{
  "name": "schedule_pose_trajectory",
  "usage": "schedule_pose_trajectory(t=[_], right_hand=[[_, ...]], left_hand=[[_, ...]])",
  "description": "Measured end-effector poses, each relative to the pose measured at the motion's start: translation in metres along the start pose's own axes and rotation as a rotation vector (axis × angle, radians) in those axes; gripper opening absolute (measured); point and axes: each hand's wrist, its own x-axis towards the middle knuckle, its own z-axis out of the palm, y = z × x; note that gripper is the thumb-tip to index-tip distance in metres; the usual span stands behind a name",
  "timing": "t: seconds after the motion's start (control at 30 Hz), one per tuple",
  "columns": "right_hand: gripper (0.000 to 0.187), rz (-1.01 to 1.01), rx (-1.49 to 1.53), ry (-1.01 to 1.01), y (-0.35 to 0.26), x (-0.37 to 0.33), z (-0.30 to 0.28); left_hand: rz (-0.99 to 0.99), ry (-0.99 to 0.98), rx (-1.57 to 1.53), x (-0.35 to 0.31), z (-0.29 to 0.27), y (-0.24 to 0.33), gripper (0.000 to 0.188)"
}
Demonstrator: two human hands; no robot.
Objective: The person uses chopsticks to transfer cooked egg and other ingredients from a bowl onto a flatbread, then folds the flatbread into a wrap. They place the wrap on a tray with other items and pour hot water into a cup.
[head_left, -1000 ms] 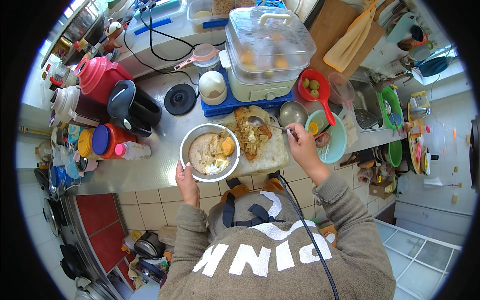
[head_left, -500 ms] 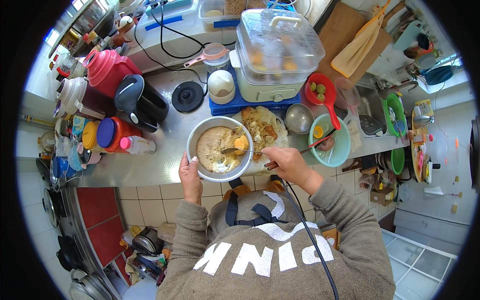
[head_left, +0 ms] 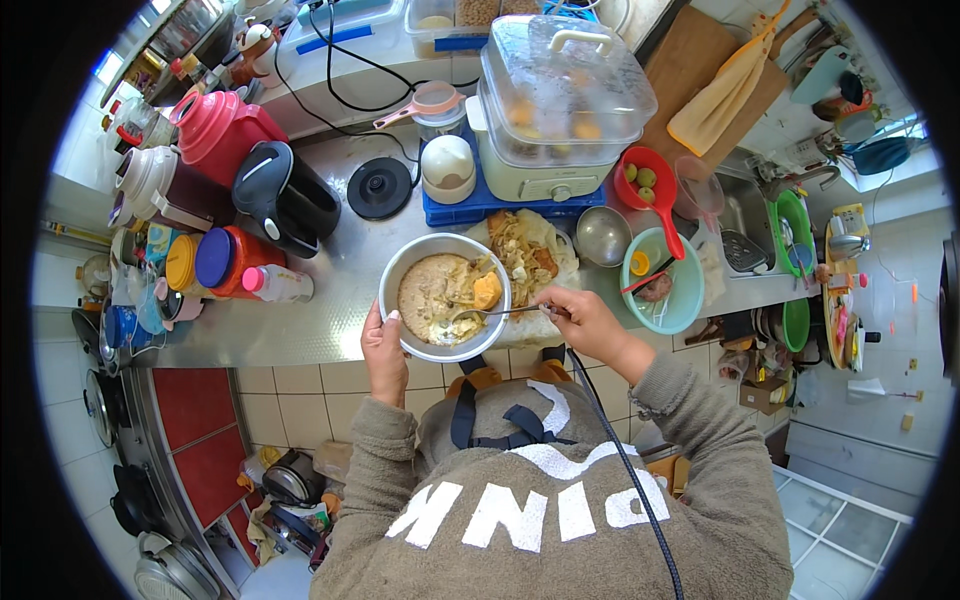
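My left hand [head_left: 384,358] is closed on the left rim of a white metal bowl [head_left: 443,352], thumb over the edge. Pale, grainy porridge-like food [head_left: 428,283] fills most of it, with shredded pieces and an orange-yellow lump [head_left: 487,290] at the right. From the right, my right hand [head_left: 592,326] pinches the handle of a metal spoon [head_left: 522,309], whose tip dips into the food. Behind the bowl, a heap of yellowish food scraps [head_left: 520,245] lies on a crumpled pale sheet on the counter.
A steamer [head_left: 560,110] with a clear lid stands behind the bowl. To the right are a small steel bowl [head_left: 603,237], a red ladle [head_left: 648,190] holding green fruit, and a teal basin [head_left: 680,310]. At left stand a black kettle [head_left: 285,198] and several jars.
The spoon tip has shifted slightly down and toward the bowl's front in the food. My right hand has moved a little right; my left hand still holds the rim.
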Motion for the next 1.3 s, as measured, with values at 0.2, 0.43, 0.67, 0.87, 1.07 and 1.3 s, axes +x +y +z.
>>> schedule_pose_trajectory(t=[0.2, 0.43, 0.67, 0.87, 1.07, 1.3], right_hand=[[0.009, 0.176, 0.163, -0.006, -0.002, 0.005, 0.010], [0.009, 0.423, 0.580, -0.059, 0.007, 0.016, 0.027], [0.010, 0.495, 0.675, -0.150, 0.012, 0.028, 0.034], [0.011, 0.448, 0.703, -0.190, 0.030, 0.045, 0.031], [0.012, 0.536, 0.808, -0.224, 0.038, 0.051, 0.019], [0.014, 0.555, 0.849, -0.157, 0.039, 0.046, -0.006]], left_hand=[[-0.021, -0.021, 0.023, -0.004, 0.000, 0.005, 0.045], [0.048, 0.057, 0.032, -0.009, 0.015, 0.001, 0.045], [0.058, 0.060, -0.004, -0.015, 0.024, 0.000, 0.048], [0.027, 0.031, 0.029, -0.013, 0.025, -0.001, 0.047], [0.048, 0.037, 0.053, -0.010, 0.030, -0.002, 0.045], [0.049, 0.093, 0.024, -0.004, 0.029, -0.008, 0.043]])
